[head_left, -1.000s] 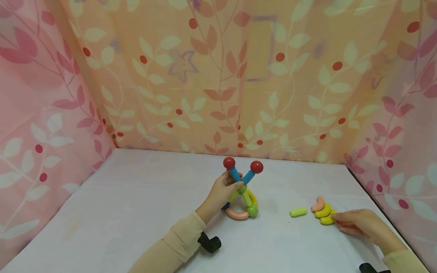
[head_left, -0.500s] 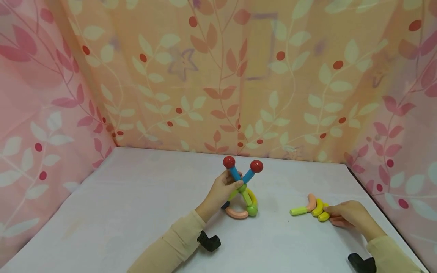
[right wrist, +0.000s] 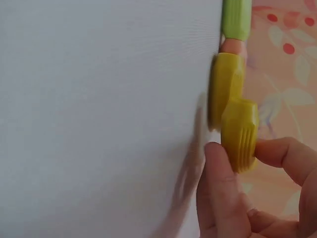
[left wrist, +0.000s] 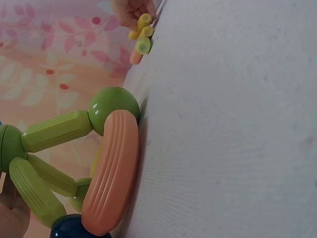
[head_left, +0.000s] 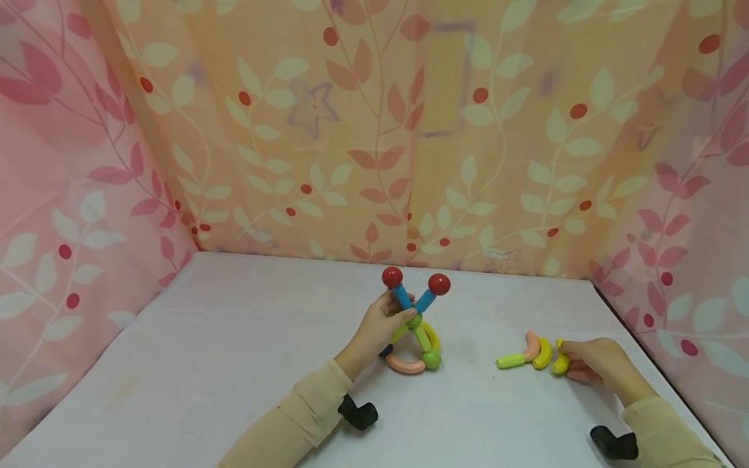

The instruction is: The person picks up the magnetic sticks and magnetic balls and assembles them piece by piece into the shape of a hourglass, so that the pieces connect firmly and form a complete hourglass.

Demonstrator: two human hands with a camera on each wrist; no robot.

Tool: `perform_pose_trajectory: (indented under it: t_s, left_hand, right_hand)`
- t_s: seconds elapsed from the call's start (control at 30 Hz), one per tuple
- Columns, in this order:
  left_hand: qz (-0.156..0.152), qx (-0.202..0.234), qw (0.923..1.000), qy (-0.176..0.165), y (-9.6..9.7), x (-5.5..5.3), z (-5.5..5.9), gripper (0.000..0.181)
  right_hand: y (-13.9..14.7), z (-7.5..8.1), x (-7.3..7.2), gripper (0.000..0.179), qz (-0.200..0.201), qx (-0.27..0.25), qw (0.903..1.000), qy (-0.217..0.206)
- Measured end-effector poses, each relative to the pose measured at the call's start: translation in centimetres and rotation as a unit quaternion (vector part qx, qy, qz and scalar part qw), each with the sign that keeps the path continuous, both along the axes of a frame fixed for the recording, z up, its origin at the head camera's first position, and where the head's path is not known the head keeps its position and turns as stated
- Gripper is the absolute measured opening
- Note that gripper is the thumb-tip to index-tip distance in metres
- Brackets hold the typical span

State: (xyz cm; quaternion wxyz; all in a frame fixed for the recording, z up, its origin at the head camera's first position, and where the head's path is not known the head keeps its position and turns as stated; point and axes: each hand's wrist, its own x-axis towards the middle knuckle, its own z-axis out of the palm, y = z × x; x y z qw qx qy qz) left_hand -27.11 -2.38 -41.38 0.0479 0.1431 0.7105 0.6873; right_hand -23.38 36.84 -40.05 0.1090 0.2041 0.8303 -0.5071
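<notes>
My left hand [head_left: 374, 331] holds a figure built of magnetic rods and balls by its upper green ball [head_left: 415, 321]. Two blue rods [head_left: 426, 301] rise from that ball to red balls [head_left: 392, 277]. Below, green rods [left wrist: 55, 131] reach a lower green ball [head_left: 431, 359], a dark blue ball [left wrist: 79, 228] and a peach curved rod [left wrist: 113, 173] on the table. With thumb and fingers, my right hand [head_left: 605, 365] pinches a yellow curved magnetic rod [right wrist: 240, 136]. Beside it lies another yellow curved rod [head_left: 543, 354], against a peach curved rod [head_left: 531, 346].
A straight green rod [head_left: 511, 361] touches the loose peach rod on its left. The white table [head_left: 246, 312] is bordered by patterned curtains [head_left: 363, 130] at the back and sides. Black wrist devices [head_left: 359, 414] hang below both sleeves.
My right hand has moved left, pushing the loose curved rods against the green rod. Its yellow rod has then come away from the other yellow one. The left hand stays put with the figure.
</notes>
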Motion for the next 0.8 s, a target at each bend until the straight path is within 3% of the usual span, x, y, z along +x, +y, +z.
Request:
perform_pose_trajectory:
  t_s: [0.2,0.43,0.6,0.8]
  left_hand:
    - [-0.002,-0.001,1.0000,-0.003,0.0,0.1,0.2,0.037]
    - [-0.005,0.005,0.9999,-0.015,0.1,0.1,0.4,0.038]
    - [-0.002,0.001,0.9999,-0.011,-0.1,0.2,0.2,0.039]
    - [-0.006,-0.001,1.0000,-0.005,-0.1,0.1,0.2,0.040]
  right_hand:
    - [-0.9,1.8,-0.5,0.072,0.033,-0.004,0.9991,0.027]
    - [-5.2,4.5,-2.8,0.070,0.065,-0.103,0.9920,0.031]
    - [-8.9,5.6,-4.6,0.059,0.081,-0.174,0.9810,0.025]
    - [-12.2,7.2,-6.0,0.057,0.125,-0.225,0.9649,0.053]
